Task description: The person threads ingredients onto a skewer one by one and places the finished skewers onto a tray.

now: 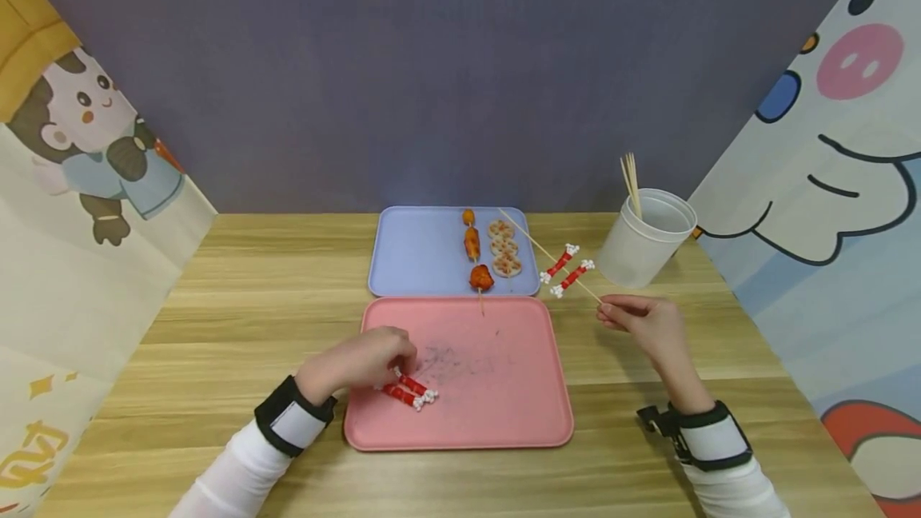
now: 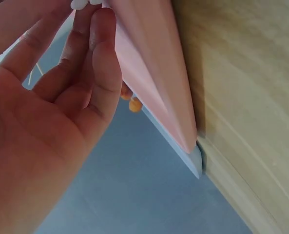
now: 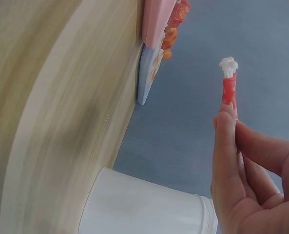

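Observation:
My right hand [image 1: 643, 326] pinches the lower end of a thin wooden skewer [image 1: 528, 237] held up and slanting left. Two red pieces with white knobbed ends [image 1: 573, 278] are threaded on it, one above the other; a red piece [image 3: 229, 90] shows beyond the fingertips in the right wrist view. Over the left side of the pink tray [image 1: 496, 422], my left hand [image 1: 367, 358] reaches down with curled fingers at the near ends of two more such red pieces [image 1: 403, 396]. White knobs [image 2: 81, 4] meet the fingertips in the left wrist view.
Behind the pink tray lies a light blue tray [image 1: 417, 250] with a skewer of orange-brown pieces [image 1: 472, 245] and a row of round pale slices [image 1: 504, 247]. A white bucket [image 1: 636, 250] with several bare skewers [image 1: 631, 182] stands back right, before a grey wall [image 1: 446, 78].

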Tool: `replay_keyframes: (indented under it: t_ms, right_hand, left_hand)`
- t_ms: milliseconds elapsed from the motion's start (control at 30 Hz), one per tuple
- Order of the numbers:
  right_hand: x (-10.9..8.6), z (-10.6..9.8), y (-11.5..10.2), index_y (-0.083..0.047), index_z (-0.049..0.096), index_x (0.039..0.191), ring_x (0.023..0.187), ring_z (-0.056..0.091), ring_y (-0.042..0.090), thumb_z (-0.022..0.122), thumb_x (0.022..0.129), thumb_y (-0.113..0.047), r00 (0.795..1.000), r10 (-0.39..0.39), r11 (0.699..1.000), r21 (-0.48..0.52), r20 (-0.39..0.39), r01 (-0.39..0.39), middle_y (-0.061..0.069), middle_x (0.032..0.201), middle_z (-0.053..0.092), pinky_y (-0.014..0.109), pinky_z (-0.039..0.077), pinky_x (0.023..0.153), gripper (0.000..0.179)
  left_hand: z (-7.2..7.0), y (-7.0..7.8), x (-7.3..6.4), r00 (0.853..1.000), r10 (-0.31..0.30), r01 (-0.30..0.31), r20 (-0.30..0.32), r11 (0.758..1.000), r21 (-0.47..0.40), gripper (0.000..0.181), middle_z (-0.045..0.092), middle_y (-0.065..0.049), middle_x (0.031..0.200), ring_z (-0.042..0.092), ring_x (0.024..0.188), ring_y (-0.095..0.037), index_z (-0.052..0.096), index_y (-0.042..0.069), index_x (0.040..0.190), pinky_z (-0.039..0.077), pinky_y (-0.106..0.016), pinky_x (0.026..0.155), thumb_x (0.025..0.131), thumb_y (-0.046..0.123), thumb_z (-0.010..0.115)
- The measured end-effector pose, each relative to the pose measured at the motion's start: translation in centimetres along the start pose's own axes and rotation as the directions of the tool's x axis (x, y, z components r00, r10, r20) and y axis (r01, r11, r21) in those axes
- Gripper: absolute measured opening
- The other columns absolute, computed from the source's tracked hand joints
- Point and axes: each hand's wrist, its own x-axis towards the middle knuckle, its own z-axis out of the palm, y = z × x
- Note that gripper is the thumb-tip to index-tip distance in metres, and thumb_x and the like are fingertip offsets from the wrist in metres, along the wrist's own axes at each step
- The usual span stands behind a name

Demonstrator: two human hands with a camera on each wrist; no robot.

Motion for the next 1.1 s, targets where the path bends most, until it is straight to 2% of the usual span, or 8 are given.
replay_keyframes:
  t_ms: [333,600,700,800,867,933,1000,1100]
  right_hand:
    - [-0.1,0.2,0.3,0.017,0.062,0.109,0.069,0.068,0.000,0.065,0.087,-0.002,1.000,-0.012,0.999,-0.044,-0.002,0.012,0.026,0.093,0.069,0.030,0.057,0.068,0.029]
    - [-0.1,0.2,0.1,0.016,0.062,0.111,0.070,0.068,0.000,0.065,0.087,-0.002,1.000,0.008,0.999,-0.040,0.002,-0.008,0.029,0.097,0.068,0.027,0.057,0.069,0.030]
    - [-0.1,0.2,0.0,0.016,0.062,0.111,0.070,0.068,0.001,0.065,0.087,-0.002,1.000,0.007,0.999,-0.032,0.006,-0.006,0.029,0.097,0.067,0.026,0.057,0.068,0.030]
    - [-0.1,0.4,-0.2,0.016,0.062,0.111,0.070,0.069,0.002,0.065,0.087,-0.002,1.000,0.006,1.000,-0.022,0.007,-0.005,0.027,0.096,0.069,0.027,0.057,0.069,0.030]
    - [-0.1,0.6,-0.5,0.016,0.062,0.111,0.071,0.069,0.002,0.066,0.087,-0.003,1.000,0.003,1.000,-0.019,0.010,-0.003,0.024,0.094,0.070,0.028,0.057,0.069,0.030]
    - [0.0,0.9,-0.9,0.016,0.063,0.110,0.071,0.069,0.003,0.066,0.087,-0.004,1.000,-0.005,1.000,-0.013,0.014,0.006,0.021,0.093,0.071,0.028,0.057,0.069,0.031]
    - [0.0,1.3,-1.3,0.015,0.063,0.110,0.071,0.070,0.003,0.066,0.087,-0.005,1.000,-0.021,1.000,-0.006,0.020,0.021,0.019,0.092,0.072,0.027,0.057,0.069,0.030]
    - [0.0,2.0,-2.1,0.016,0.063,0.109,0.072,0.070,0.005,0.066,0.087,-0.005,0.998,-0.047,0.999,0.018,0.036,0.046,0.022,0.093,0.071,0.028,0.057,0.070,0.030]
  left_hand:
    - [0.4,-0.1,-0.2,1.000,-0.006,0.006,-0.007,1.000,0.004,0.023,0.053,0.006,0.072,0.046,0.067,-0.006,0.066,0.018,0.075,0.042,-0.019,0.060,0.070,-0.004,0.070]
    - [-0.1,-0.2,-0.1,1.000,0.005,-0.006,-0.023,0.999,-0.053,0.020,0.054,0.005,0.070,0.046,0.064,-0.007,0.061,0.018,0.074,0.041,-0.019,0.056,0.072,-0.001,0.068]
    - [-0.7,-0.2,0.0,0.998,0.016,-0.022,-0.057,0.995,-0.102,0.020,0.054,0.005,0.069,0.048,0.064,-0.008,0.059,0.015,0.074,0.042,-0.019,0.056,0.073,-0.004,0.065]
    - [-1.3,-0.5,0.3,0.991,0.015,-0.032,-0.136,0.993,-0.118,0.020,0.055,0.004,0.069,0.050,0.065,-0.009,0.057,0.012,0.075,0.044,-0.020,0.058,0.073,-0.006,0.063]
    - [-1.8,-0.6,0.6,0.977,-0.014,-0.009,-0.212,0.994,-0.108,0.019,0.055,0.004,0.070,0.051,0.066,-0.010,0.058,0.012,0.076,0.044,-0.021,0.059,0.074,-0.006,0.064]
    - [-2.3,-0.7,1.0,0.953,-0.086,0.054,-0.290,0.992,-0.114,0.016,0.057,0.004,0.071,0.052,0.067,-0.011,0.060,0.013,0.078,0.045,-0.023,0.060,0.075,-0.003,0.065]
    - [-2.7,-0.6,1.4,0.914,-0.181,0.127,-0.363,0.978,-0.167,0.013,0.060,0.002,0.073,0.054,0.068,-0.012,0.062,0.013,0.081,0.047,-0.026,0.061,0.077,0.001,0.066]
    - [-3.1,-0.3,1.9,0.834,-0.319,0.204,-0.449,0.936,-0.286,0.009,0.065,-0.002,0.078,0.059,0.072,-0.015,0.066,0.013,0.085,0.050,-0.031,0.064,0.080,0.006,0.067]
